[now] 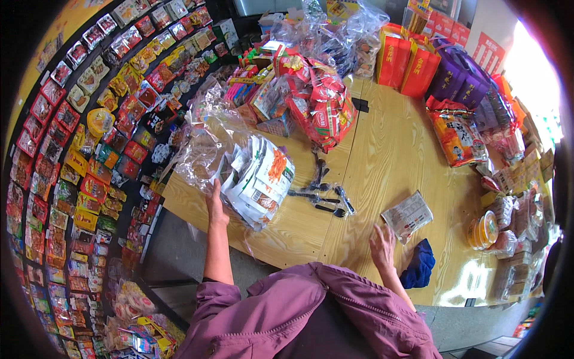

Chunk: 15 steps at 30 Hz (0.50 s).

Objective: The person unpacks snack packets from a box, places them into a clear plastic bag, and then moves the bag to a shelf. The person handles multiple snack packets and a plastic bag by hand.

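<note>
A clear plastic bag [200,137] with a stack of white snack packets [263,179] in it lies at the table's left edge. My left hand [216,206] grips the near-left side of this bag, its thumb showing and the other fingers partly hidden. My right hand [382,245] is over the table with its fingers apart and nothing in them. Just beyond its fingertips a flat silver-white packet [408,215] lies on the wood. A crumpled dark blue cloth [420,263] is to the right of that hand.
Black plastic forks [332,206] lie mid-table. Behind them stands a red snack bag [323,107]. Red gift bags [406,66], purple bags [457,78] and an orange snack bag [457,134] line the far right. Racks of small snack packets [89,161] curve along the left.
</note>
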Each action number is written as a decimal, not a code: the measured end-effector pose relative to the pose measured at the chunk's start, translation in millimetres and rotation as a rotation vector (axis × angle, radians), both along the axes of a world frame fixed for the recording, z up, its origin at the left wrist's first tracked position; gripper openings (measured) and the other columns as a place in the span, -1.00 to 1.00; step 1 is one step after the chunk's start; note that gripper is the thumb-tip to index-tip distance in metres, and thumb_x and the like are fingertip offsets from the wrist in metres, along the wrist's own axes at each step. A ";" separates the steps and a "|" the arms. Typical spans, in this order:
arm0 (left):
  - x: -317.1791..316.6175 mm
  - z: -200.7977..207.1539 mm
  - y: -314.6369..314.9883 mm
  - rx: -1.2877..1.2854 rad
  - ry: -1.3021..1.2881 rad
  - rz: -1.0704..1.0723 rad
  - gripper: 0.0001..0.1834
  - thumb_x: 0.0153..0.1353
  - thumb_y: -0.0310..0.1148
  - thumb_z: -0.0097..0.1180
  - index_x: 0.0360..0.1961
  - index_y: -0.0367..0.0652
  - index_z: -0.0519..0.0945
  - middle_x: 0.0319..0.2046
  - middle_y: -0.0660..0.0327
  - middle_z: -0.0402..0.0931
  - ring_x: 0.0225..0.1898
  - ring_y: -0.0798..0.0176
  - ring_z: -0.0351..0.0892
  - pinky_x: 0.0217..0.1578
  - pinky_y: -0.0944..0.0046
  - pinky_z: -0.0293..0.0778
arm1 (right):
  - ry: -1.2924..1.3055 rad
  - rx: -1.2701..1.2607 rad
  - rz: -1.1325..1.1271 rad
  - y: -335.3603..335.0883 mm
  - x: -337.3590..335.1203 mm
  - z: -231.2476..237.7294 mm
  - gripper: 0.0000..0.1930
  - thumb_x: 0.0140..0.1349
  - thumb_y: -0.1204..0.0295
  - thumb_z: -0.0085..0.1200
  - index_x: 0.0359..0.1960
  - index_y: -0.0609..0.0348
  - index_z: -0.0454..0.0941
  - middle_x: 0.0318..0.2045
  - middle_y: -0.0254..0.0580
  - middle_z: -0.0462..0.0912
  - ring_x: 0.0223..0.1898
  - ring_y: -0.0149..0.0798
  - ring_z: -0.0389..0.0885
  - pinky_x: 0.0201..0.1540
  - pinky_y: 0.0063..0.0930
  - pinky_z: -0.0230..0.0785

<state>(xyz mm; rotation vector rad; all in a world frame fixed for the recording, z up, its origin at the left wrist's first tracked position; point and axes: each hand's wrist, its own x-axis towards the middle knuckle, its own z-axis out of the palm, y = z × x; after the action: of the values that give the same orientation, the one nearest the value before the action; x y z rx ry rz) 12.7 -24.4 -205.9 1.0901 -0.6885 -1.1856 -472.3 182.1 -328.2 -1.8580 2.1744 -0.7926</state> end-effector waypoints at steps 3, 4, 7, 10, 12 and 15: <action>-8.2 2.8 -1.4 0.028 -0.026 0.057 -0.36 0.36 0.02 0.07 0.22 -0.32 0.42 0.12 0.11 0.50 0.10 0.14 0.52 0.08 0.16 0.45 | 0.116 0.028 0.038 21.1 9.0 -12.1 -0.50 0.21 0.32 0.13 0.24 -0.12 0.44 0.28 0.05 0.30 0.34 0.22 0.17 0.38 0.04 0.05; -8.4 -0.4 -3.8 0.034 -0.066 0.088 -0.35 0.37 0.03 0.06 0.23 -0.32 0.40 0.14 0.10 0.48 0.10 0.14 0.51 0.09 0.16 0.44 | 0.100 0.018 0.031 22.2 9.4 -12.8 -0.51 0.21 0.33 0.12 0.22 -0.11 0.45 0.28 0.04 0.31 0.34 0.21 0.18 0.38 0.03 0.06; -5.2 -9.5 -5.2 0.030 -0.120 0.177 -0.32 0.39 0.07 0.00 0.26 -0.33 0.38 0.19 0.07 0.43 0.13 0.11 0.48 0.10 0.15 0.43 | 0.055 -0.029 0.023 19.2 12.9 -8.4 -0.55 0.20 0.39 0.09 0.17 -0.08 0.49 0.24 -0.02 0.36 0.31 0.18 0.23 0.37 0.01 0.08; -16.9 -8.0 -4.5 0.008 -0.025 0.191 -0.30 0.42 0.09 -0.07 0.28 -0.35 0.34 0.24 0.04 0.37 0.18 0.09 0.43 0.14 0.14 0.40 | 0.055 -0.019 0.004 19.5 15.8 -6.4 -0.57 0.21 0.39 0.08 0.16 -0.08 0.50 0.24 -0.02 0.36 0.31 0.18 0.23 0.37 0.01 0.07; -19.1 -6.8 -6.6 0.015 -0.072 0.229 -0.30 0.43 0.08 -0.10 0.29 -0.36 0.32 0.23 0.03 0.38 0.18 0.09 0.43 0.15 0.14 0.40 | 0.079 -0.021 -0.002 20.5 16.0 -4.5 -0.58 0.23 0.37 0.09 0.16 -0.08 0.51 0.24 -0.03 0.37 0.31 0.17 0.24 0.36 -0.01 0.09; -22.0 -1.9 -8.5 0.017 -0.043 0.222 -0.33 0.45 0.06 -0.13 0.29 -0.35 0.32 0.23 0.03 0.38 0.17 0.09 0.44 0.15 0.14 0.41 | 0.101 -0.045 -0.024 19.8 13.7 -13.3 -0.61 0.29 0.36 0.04 0.17 -0.11 0.52 0.24 -0.03 0.39 0.31 0.16 0.25 0.37 -0.03 0.09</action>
<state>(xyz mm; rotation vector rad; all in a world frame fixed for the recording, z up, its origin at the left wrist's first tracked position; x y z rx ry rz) -9.3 -32.9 -207.8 1.1767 -0.5745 -0.9814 -458.6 201.8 -341.5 -1.9370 2.2611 -0.7751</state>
